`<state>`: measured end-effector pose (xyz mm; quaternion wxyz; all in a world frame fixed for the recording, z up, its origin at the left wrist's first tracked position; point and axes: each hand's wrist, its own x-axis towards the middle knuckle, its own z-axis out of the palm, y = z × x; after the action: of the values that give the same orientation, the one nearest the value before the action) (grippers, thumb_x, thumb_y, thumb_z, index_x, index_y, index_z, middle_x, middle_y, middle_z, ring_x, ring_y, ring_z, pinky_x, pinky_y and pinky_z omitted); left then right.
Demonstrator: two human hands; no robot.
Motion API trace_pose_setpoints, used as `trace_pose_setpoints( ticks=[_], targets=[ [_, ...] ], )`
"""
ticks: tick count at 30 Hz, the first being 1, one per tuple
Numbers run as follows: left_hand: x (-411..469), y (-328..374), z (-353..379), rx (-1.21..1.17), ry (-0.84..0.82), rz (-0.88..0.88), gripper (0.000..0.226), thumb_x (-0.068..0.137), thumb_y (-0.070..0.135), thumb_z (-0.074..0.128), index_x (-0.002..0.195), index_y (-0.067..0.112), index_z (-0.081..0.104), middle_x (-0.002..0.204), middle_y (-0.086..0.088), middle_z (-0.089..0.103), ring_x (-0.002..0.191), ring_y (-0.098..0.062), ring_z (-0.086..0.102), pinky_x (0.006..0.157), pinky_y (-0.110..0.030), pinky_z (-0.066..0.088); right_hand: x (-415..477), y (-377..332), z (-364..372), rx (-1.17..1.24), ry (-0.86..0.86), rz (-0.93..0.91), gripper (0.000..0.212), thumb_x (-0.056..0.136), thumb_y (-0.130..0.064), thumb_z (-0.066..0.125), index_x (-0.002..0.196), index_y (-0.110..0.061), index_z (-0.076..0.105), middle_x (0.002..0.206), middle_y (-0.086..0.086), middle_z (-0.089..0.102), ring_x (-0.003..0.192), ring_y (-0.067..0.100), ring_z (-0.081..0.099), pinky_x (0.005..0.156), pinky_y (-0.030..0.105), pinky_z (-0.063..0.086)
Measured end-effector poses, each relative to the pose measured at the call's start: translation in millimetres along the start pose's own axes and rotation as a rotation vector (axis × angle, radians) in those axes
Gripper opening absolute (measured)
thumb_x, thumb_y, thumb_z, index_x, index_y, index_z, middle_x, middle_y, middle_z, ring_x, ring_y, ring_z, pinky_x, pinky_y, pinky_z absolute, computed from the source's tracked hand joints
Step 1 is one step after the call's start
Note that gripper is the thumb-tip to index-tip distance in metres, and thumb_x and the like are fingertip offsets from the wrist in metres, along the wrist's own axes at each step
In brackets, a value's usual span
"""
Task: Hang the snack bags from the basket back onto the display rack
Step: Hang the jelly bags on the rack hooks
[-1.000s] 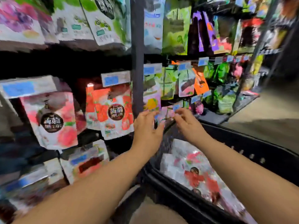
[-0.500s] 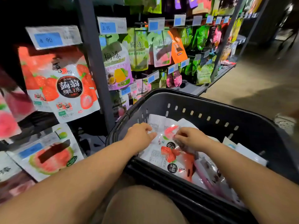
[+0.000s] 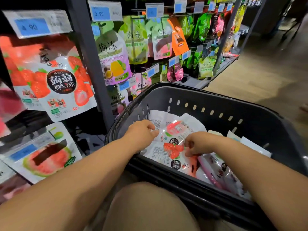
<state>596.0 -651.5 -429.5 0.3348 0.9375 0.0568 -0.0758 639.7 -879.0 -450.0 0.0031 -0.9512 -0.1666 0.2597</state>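
Picking the next bag (image 3: 173, 130) out of the basket (image 3: 208, 95).

Item: strawberry jelly bag, white and red with a round black logo. Lying flat on top of the pile (image 3: 216, 170), in the left half of the basket, between the two hands.

Left hand (image 3: 141, 130): knuckles up, fingers curled down onto the bag's left edge. Touching for certain; pinching or merely pressing, impossible to tell.

Right hand (image 3: 198, 144): curled, thumb and forefinger pinching the bag's near right edge.

Rack (image 3: 86, 52): just left of the basket. Matching hung bag (image 3: 55, 84) there, under a blue tag (image 3: 33, 25). Probably the destination, judging by the identical print.

Progress, as judged: pile well stocked, so plenty left to hang.

Handling notes, all judgement:
- Glossy film, likely slippery and prone to clinging to neighbours. Separate one bag only; hold the lower ones down with the left fingers while peeling with the right.
- Locate the top edge and its hang hole before lifting; hole not visible from here.
- Grip near the header rather than the soft middle, to avoid creasing.
- Raise clear of the basket rim first, then swing left past the post.
- Turn print outward and upright, matching the hung bag.
- Feed the hole squarely onto the peg; no forcing, for fear of tearing the header.
- Check for free hanging before letting go.
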Motion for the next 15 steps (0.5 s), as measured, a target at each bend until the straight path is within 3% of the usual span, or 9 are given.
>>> trace_pose_setpoints(
  ticks=[2, 5, 8, 12, 15],
  targets=[
    [-0.9, 0.9, -0.3, 0.003, 0.006, 0.008, 0.028, 0.094, 0.040, 0.061, 0.116, 0.023, 0.063, 0.119, -0.003, 0.063, 0.113, -0.028, 0.057, 0.096, -0.039, 0.049, -0.1, 3.2, 1.7, 0.048, -0.005, -0.034, 0.018, 0.087, -0.031, 0.071, 0.094, -0.031, 0.055, 0.083, -0.011, 0.054, 0.082, 0.015, 0.054, 0.069, 0.026, 0.044],
    [-2.4, 2.1, 0.0, -0.020, 0.002, 0.008, 0.026, 0.094, 0.038, 0.061, 0.115, 0.022, 0.063, 0.118, -0.004, 0.064, 0.111, -0.029, 0.059, 0.096, -0.041, 0.050, -4.0, 8.3, -2.7, 0.403, -0.053, -0.097, 0.019, 0.092, -0.019, 0.066, 0.096, -0.033, 0.055, 0.078, -0.002, 0.057, 0.067, 0.020, 0.057, 0.067, 0.033, 0.050],
    [-2.9, 1.2, 0.8, -0.074, -0.011, 0.012, 0.022, 0.094, 0.036, 0.062, 0.111, 0.022, 0.063, 0.100, 0.000, 0.061, 0.106, -0.030, 0.061, 0.093, -0.042, 0.053, -10.5, 6.4, -10.4, 0.643, -0.034, -0.185, 0.016, 0.098, -0.013, 0.059, 0.102, -0.028, 0.060, 0.069, 0.000, 0.056, 0.058, 0.017, 0.056, 0.060, 0.029, 0.050],
    [-2.0, -0.4, 1.6, -0.078, -0.002, 0.038, 0.022, 0.094, 0.036, 0.063, 0.109, 0.021, 0.064, 0.092, 0.004, 0.057, 0.090, -0.024, 0.059, 0.087, -0.036, 0.052, -11.3, 1.1, -14.1, 0.810, -0.099, -0.264, 0.023, 0.100, -0.003, 0.051, 0.100, -0.016, 0.070, 0.094, 0.020, 0.069, 0.068, 0.018, 0.062, 0.060, 0.019, 0.052],
    [-1.0, -0.8, 2.2, -0.093, 0.004, 0.054, 0.022, 0.093, 0.037, 0.064, 0.107, 0.021, 0.064, 0.089, 0.005, 0.058, 0.086, -0.020, 0.058, 0.087, -0.039, 0.055, -11.2, 3.5, -14.3, 0.882, -0.169, -0.303, 0.024, 0.095, 0.004, 0.055, 0.106, -0.012, 0.069, 0.088, 0.014, 0.069, 0.069, 0.015, 0.066, 0.068, 0.019, 0.054]
  ],
)
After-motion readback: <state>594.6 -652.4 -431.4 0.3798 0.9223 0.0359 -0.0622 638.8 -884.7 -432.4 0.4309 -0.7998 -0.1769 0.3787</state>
